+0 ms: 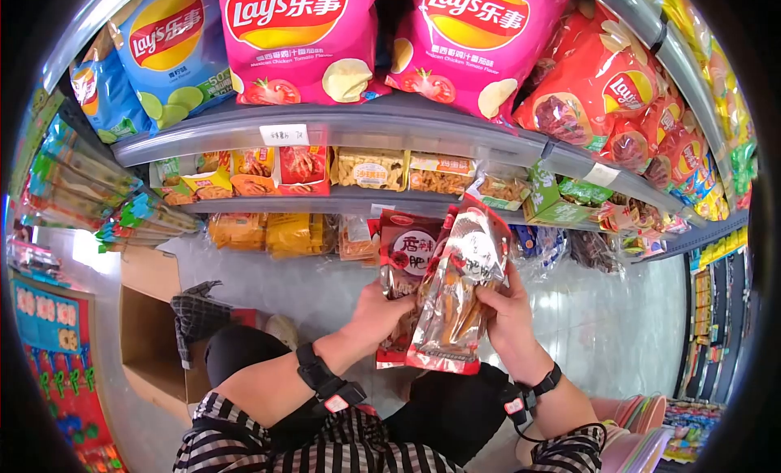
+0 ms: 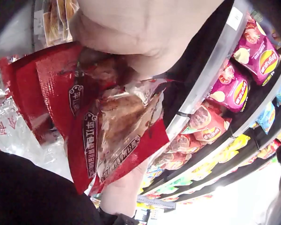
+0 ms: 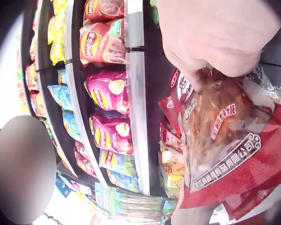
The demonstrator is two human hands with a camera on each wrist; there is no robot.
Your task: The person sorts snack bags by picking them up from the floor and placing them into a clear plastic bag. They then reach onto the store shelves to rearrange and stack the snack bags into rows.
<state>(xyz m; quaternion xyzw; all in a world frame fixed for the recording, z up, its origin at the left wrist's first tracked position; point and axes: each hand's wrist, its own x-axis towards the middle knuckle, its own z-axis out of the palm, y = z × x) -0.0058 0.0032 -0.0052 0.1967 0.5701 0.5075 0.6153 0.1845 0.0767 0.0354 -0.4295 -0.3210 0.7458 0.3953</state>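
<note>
Both hands hold red-and-clear snack packets upright in front of the lower shelves. In the head view my left hand (image 1: 370,318) grips the left packet (image 1: 396,339), its thumb across the front. My right hand (image 1: 511,314) pinches the right packet (image 1: 460,306) at its side edge, thumb on the clear film. The right packet leans and overlaps the left one; brown food shows through its window. In the left wrist view, red packaging (image 2: 51,93) hangs below the left hand (image 2: 140,33). The right wrist view shows the right hand (image 3: 220,37) over a packet (image 3: 220,126).
Large chip bags (image 1: 297,46) fill the upper shelf, above a grey shelf edge (image 1: 382,131). Smaller snack packs (image 1: 370,170) line the shelf below. An open cardboard box (image 1: 150,367) with a dark checked cloth (image 1: 199,314) stands left; plastic baskets (image 1: 639,436) are at lower right.
</note>
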